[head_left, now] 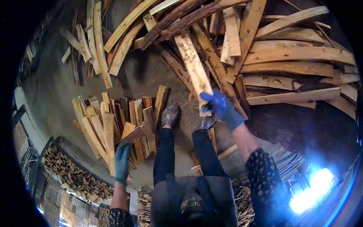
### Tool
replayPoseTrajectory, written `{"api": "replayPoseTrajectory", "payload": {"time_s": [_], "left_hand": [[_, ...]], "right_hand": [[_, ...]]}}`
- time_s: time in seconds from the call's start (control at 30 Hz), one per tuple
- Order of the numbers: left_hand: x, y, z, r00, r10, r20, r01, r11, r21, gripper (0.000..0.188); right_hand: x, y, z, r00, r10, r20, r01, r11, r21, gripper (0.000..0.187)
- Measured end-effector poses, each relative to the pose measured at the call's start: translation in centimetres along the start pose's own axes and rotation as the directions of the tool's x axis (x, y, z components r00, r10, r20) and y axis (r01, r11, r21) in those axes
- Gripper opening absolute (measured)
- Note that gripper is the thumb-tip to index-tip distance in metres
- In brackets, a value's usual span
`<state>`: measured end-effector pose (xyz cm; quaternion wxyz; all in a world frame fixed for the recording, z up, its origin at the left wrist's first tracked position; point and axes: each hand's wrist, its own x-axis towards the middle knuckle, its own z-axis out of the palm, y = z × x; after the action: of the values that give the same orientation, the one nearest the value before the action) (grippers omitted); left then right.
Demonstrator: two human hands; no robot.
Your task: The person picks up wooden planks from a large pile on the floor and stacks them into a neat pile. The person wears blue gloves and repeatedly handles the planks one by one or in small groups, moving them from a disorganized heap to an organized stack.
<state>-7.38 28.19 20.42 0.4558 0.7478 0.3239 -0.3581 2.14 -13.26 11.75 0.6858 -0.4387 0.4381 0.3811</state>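
My right hand [222,107], in a blue glove, grips the near end of a long pale board [193,62]. The board slants up and away, its far end under dark, bark-edged slabs [177,22]. My left hand [122,159], in a grey-green glove, is at the near side of a bundle of upright short wood pieces [108,128]. Its fingers are closed at the end of a short brown wood piece [134,134], which lies tilted over the bundle. The left palm faces away, so the grip is partly hidden.
Long slabs [298,56] lie heaped at the right and far side. More strips [99,41] lie at far left. My shoes [171,115] stand between bundle and board. Cut wood [75,174] is piled behind at left; bright light [312,191] enters at lower right.
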Motion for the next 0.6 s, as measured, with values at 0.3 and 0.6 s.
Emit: {"api": "replayPoseTrajectory", "payload": {"time_s": [0.3, 0.6], "left_hand": [[-6.0, 12.7, 15.6, 0.661, -0.192, 0.726, 0.703, 0.499, -0.507, 0.049], [-7.5, 9.0, 3.5, 0.963, -0.254, 0.091, 0.270, 0.904, -0.330, 0.031]], "right_hand": [[-24.5, 11.6, 7.9, 0.869, 0.352, 0.349, -0.369, 0.929, -0.019, 0.038], [-1.9, 15.9, -4.7, 0.907, -0.373, -0.198, 0.092, 0.631, -0.770, 0.056]]}}
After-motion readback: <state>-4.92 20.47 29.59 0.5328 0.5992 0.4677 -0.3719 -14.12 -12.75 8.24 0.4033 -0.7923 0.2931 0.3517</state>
